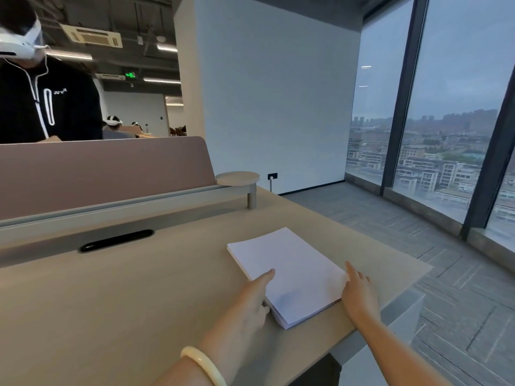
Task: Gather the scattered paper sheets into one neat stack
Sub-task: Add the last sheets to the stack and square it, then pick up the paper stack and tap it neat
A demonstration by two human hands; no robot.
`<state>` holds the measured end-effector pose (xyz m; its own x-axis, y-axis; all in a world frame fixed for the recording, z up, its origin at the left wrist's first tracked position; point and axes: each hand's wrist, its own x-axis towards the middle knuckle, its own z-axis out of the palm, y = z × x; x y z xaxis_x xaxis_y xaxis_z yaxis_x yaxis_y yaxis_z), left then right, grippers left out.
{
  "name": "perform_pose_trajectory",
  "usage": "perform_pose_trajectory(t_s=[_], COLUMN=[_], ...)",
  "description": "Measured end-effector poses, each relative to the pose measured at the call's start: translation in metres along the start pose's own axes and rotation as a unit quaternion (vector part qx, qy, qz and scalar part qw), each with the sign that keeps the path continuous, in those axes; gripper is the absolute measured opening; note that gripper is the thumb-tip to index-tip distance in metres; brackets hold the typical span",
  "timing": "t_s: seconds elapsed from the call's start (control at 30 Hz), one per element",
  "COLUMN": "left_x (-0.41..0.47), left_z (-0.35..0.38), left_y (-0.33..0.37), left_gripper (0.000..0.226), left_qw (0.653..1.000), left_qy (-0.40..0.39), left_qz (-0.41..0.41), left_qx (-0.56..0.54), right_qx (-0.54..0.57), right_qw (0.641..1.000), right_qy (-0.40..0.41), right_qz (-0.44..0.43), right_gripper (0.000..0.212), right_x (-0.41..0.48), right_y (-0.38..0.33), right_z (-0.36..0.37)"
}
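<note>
Far left, behind the divider: a person in a black jacket [47,101] stands there wearing a white headset; more seated people show small behind, too blurred to describe
Divider: a mauve desk divider [97,168] runs along the back edge of the desk; a grey rail lies at its foot
Desk: a pale wooden desk [139,302] fills the near ground; a black cable slot [117,240] is set into it near the rail
Left wrist: a cream bangle [203,364] sits on it, low in the view
Left hand: the left hand [250,299] is open, nothing gripped; one straight digit lies on the top sheet near the left edge, and the others press against the near left corner of the pile
Round shelf: a small round shelf [237,178] stands on a short leg at the divider's right end
Paper: the paper stack [287,274] lies flat on the right part of the desk, between the two hands, close to the desk's right edge; the sheets sit in one fairly square pile, turned at an angle to the desk
Right hand: the right hand [361,296] is open too, fingers straight; its side touches the pile's right edge, forefinger pointing away along it
Wall: a white wall with a dark socket [272,176] low down; a cable hangs from it
Far right: tall windows [446,107] with dark frames look over city buildings; grey carpet tiles [446,302] cover the floor
</note>
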<state>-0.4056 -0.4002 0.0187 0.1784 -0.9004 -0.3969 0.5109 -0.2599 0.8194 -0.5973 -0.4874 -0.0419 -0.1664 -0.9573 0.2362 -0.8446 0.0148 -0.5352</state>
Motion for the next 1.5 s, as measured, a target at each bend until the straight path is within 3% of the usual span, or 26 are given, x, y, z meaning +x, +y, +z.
perform_pose_trajectory(t_s=[0.13,0.4,0.57,0.7,0.8,0.97,1.07,1.23,1.5], left_x=[0.0,0.013,0.013,0.016,0.025,0.039,0.054,0.055,0.02], left_z=[0.001,-0.004,-0.001,-0.001,-0.004,-0.008,-0.011,-0.019,-0.088], left_y=[0.006,0.008,0.007,0.006,0.002,-0.012,-0.021,-0.017,0.004], left_gripper=[0.009,0.015,0.006,0.014,0.018,0.026,0.035,0.03,0.029], left_qw=[0.995,0.994,0.997,0.996,0.995,0.999,0.999,0.985,0.975], left_qy=[0.03,0.083,0.034,-0.028,-0.026,-0.027,0.01,0.063,0.084], left_qz=[-0.032,-0.029,-0.001,0.028,0.034,-0.013,0.009,0.051,0.121], left_qx=[-0.09,-0.063,-0.066,-0.081,-0.092,-0.022,0.05,0.15,0.165], right_qx=[0.014,0.02,0.027,0.028,0.032,0.06,0.074,0.145,0.197], right_qw=[1.0,1.0,1.0,0.999,0.999,0.998,0.997,0.989,0.971], right_qy=[0.002,0.01,0.011,0.012,0.011,0.009,0.007,-0.025,-0.134], right_qz=[0.005,0.008,0.012,0.009,0.005,0.007,0.01,0.016,-0.02], right_gripper=[0.056,0.055,0.053,0.054,0.053,0.055,0.054,0.053,0.046], right_x=[-0.001,0.0,0.001,0.002,0.001,0.0,-0.003,-0.01,-0.044], right_y=[-0.001,0.0,0.001,0.002,0.002,0.002,0.0,-0.004,-0.042], right_z=[-0.001,0.001,0.003,0.002,0.002,0.001,-0.001,-0.007,-0.004])
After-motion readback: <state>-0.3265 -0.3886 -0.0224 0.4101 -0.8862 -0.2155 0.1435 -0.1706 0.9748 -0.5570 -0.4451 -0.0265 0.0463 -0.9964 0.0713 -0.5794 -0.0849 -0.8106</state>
